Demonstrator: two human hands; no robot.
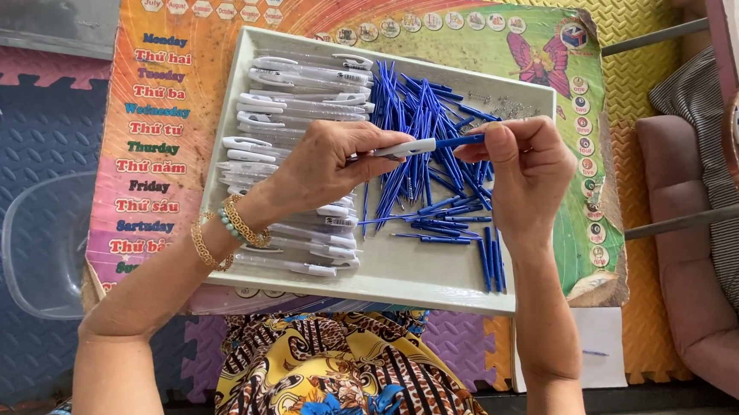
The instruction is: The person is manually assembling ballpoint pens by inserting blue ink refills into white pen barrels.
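Left hand (325,166): closed grip on white pen barrel (403,147). Right hand (521,170): pinched grip on blue refill (459,140). Risk: misaligned refill jamming, slipping onto tray (400,273).

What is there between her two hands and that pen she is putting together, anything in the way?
Nothing visible. The left hand pinches the white barrel, the right hand holds the blue part at its end, both above the tray.
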